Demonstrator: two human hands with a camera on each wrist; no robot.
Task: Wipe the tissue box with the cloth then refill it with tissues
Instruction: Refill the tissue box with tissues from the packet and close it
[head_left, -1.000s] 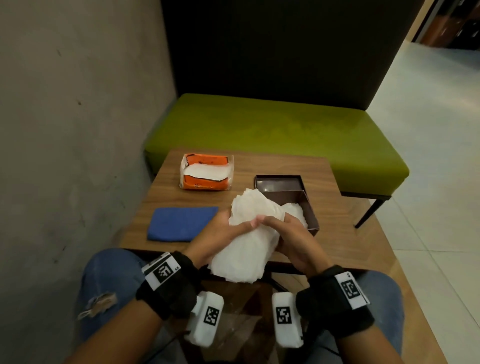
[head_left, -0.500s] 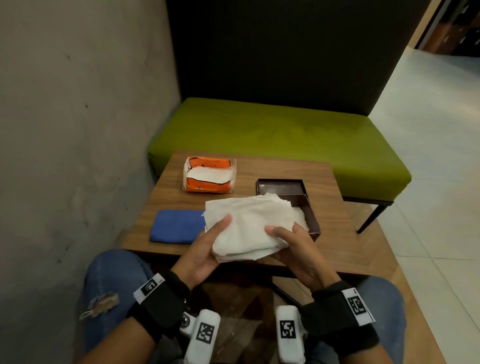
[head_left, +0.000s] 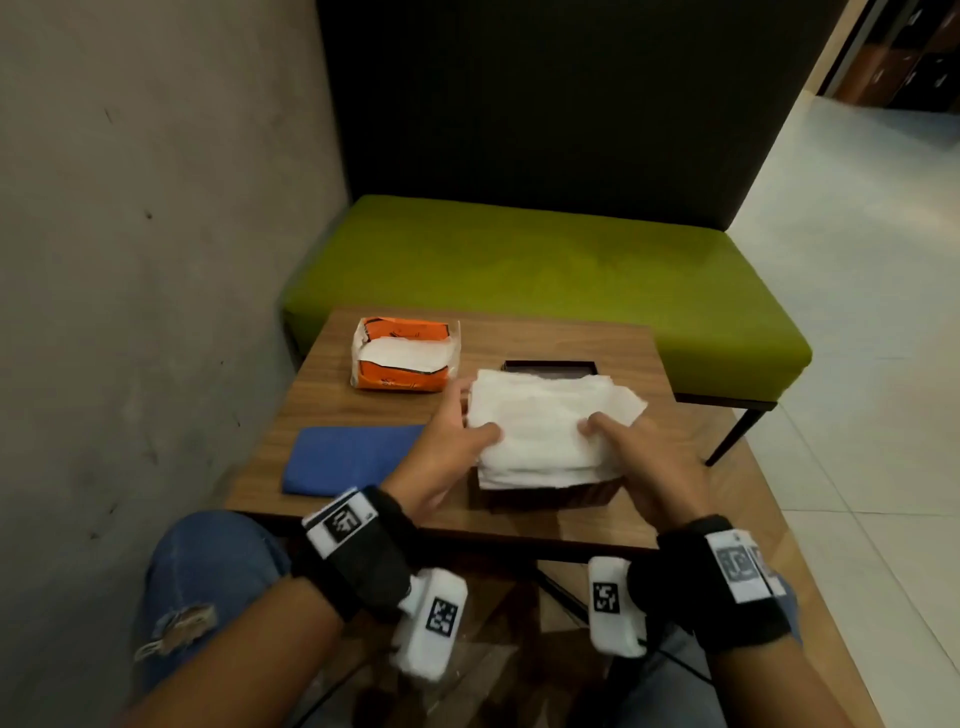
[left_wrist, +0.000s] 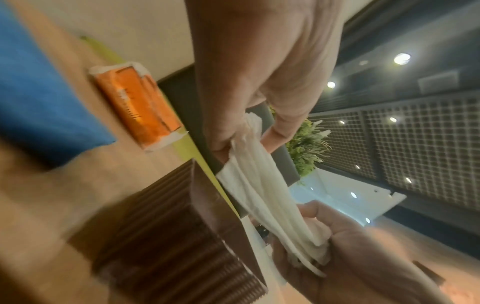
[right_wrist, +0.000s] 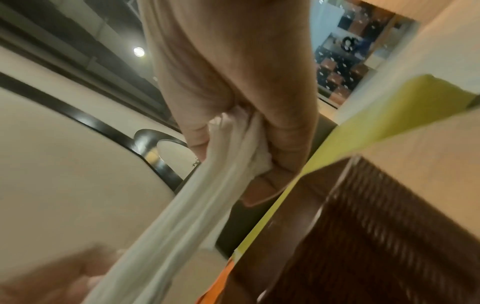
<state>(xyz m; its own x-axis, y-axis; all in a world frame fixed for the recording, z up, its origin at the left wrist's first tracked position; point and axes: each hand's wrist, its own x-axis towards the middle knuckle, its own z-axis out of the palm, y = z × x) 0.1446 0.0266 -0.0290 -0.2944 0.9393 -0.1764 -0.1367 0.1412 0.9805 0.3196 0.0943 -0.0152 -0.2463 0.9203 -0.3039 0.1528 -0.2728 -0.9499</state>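
Both forearms are being shown bare. A black strap (head_left: 363, 558) carrying a white tag printed with a black square code is being worn on the left wrist, and a matching strap (head_left: 727, 577) on the right. A white camera block (head_left: 434, 623) bearing a similar code is being carried beneath each wrist. Blue jeans (head_left: 208, 582), ripped at the left knee, are being worn.

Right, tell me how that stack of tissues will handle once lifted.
Likely floppy: the stack of tissues sags between the left hand and right hand. Probably light, since fingers alone pinch it. Loose sheets fan at the edges, so they may slip apart.
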